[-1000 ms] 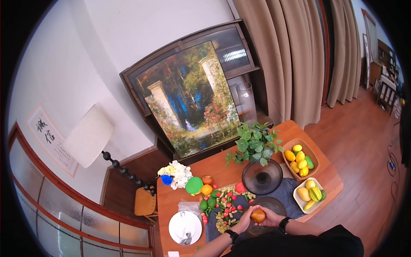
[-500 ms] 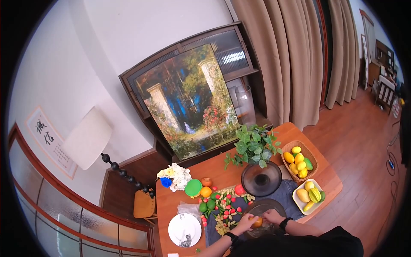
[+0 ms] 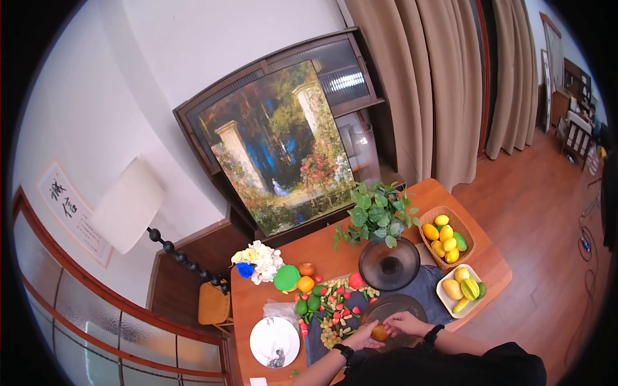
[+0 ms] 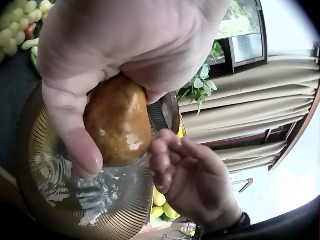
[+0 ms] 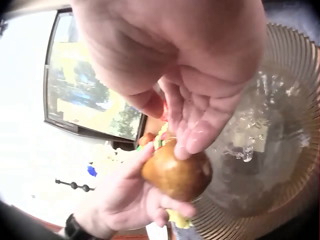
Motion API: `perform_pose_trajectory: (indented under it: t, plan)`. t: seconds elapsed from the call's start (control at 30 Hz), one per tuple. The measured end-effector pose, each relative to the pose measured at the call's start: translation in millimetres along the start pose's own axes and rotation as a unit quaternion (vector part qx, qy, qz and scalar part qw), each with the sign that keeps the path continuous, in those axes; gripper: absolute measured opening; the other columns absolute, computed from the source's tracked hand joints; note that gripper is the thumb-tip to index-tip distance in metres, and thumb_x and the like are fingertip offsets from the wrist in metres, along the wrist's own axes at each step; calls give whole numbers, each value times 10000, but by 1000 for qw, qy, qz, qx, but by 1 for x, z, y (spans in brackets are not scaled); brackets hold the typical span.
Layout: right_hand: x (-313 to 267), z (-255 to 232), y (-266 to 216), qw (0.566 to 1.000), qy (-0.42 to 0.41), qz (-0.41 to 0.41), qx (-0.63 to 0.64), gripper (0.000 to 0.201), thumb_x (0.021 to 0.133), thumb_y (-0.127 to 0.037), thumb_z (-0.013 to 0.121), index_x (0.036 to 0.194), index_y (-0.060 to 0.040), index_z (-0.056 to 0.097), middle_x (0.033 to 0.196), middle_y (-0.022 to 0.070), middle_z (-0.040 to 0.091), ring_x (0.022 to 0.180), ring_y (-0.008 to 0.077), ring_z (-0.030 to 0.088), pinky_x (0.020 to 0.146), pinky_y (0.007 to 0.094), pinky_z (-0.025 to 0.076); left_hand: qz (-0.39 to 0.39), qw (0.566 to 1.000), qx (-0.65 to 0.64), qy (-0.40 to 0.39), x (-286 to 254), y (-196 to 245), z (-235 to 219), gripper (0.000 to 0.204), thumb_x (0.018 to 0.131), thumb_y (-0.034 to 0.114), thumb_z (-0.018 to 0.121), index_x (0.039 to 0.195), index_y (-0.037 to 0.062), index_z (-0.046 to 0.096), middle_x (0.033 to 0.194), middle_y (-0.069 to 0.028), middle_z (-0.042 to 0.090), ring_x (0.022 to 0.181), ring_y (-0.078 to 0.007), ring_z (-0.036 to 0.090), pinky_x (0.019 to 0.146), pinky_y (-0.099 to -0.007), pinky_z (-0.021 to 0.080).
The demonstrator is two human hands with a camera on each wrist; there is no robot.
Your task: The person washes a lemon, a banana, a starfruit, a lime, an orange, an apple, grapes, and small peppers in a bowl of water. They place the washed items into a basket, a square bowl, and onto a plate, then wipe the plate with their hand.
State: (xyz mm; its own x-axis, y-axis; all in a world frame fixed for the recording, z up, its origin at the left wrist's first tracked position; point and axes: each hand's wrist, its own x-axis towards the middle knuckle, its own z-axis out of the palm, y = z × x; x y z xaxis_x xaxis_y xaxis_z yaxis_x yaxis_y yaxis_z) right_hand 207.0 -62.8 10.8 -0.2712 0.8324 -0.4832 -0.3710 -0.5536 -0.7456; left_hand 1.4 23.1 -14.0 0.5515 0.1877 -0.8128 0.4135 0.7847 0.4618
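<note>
A wet, brownish-orange pear-shaped fruit point(image 4: 120, 122) is in my left hand point(image 3: 364, 337), gripped between thumb and fingers. It hangs over a ribbed clear glass bowl point(image 5: 300, 45) holding water, where ripples and bubbles show. In the right wrist view, wet fingertips of my right hand point(image 3: 407, 323) rest at the fruit's upper side, fingers loosely bent and thumb apart. The left wrist view has the right palm turned up beside the fruit. Part of the fruit is hidden behind the left fingers.
A dark footed glass dish point(image 3: 389, 257) stands beyond the bowl. To the right are a wicker basket point(image 3: 432, 235) and a cream tray point(image 3: 444, 297) of yellow fruit. Grapes point(image 3: 331, 339), strawberries and limes spread leftward on a dark cloth, near a white plate point(image 3: 264, 338).
Both hands cupped the fruit a second ago. They then lowered toward the bowl and the right hand came away from its cupping hold; the left hand keeps the fruit.
</note>
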Motion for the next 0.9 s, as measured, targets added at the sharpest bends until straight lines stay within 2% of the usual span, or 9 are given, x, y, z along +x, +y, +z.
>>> perform_pose_trajectory:
  t: [0.1,0.17,0.2,0.27,0.4,0.5,0.73,0.87,0.9]
  plan:
    - [1,3,4,926,88,-149,-337,397,954,-313,606,1151,31,611,996,168,685,782,215,696,689,316,548,4,998,-58,-39,13,-6,-4,655,998,604,325,1325,46,431,1201,-178,606,912,-324,697,710,-364,579]
    - [3,0,9,803,154,-191,-544,505,971,-427,554,1211,15,598,1046,178,676,828,191,682,724,308,560,12,998,-38,-46,19,-8,-5,662,1002,602,305,1310,32,440,1175,-179,615,899,-319,695,715,-373,578]
    - [-3,7,1,804,153,-189,-543,505,971,-427,554,1211,15,598,1046,178,676,828,191,682,724,308,560,21,998,-20,-52,19,-9,-4,670,1006,601,286,1295,19,448,1150,-180,624,887,-315,694,721,-382,577]
    - [-13,19,-15,917,113,37,-380,593,962,-516,523,1238,4,592,1032,161,672,803,196,686,686,314,571,7,997,-25,-74,14,-5,-1,671,1005,600,294,1317,24,439,1172,-179,612,889,-320,688,733,-393,574]
    - [0,-6,7,976,58,82,-193,676,954,-585,483,1248,18,570,980,173,673,751,254,707,662,340,604,13,994,83,-75,-17,14,17,681,1000,598,322,1397,48,383,1315,-178,520,1003,-350,651,830,-456,549]
    - [0,-12,3,979,66,89,-173,649,971,-571,457,1245,7,572,902,158,684,684,241,706,638,332,604,49,985,135,-91,-18,14,18,651,977,503,509,1437,81,326,1453,-132,381,1238,-328,515,938,-514,495]
    - [5,-9,20,935,181,35,-301,763,1009,-565,301,853,83,674,613,127,606,535,198,612,517,329,510,101,980,144,-88,-30,25,39,565,920,340,679,1362,100,422,1312,-70,532,1220,-186,529,892,-370,525]
    - [7,-7,19,929,188,52,-316,675,1004,-514,336,932,71,664,680,170,644,582,278,647,586,399,540,106,980,146,-84,-18,17,32,580,909,359,688,1359,104,425,1275,-52,545,1151,-159,552,794,-304,529]
    - [3,-7,18,850,187,-26,-491,581,989,-462,384,994,48,662,763,192,668,643,315,665,625,420,545,112,976,179,-51,-16,14,31,588,889,400,698,1332,97,457,1213,-47,567,1052,-136,570,725,-271,504]
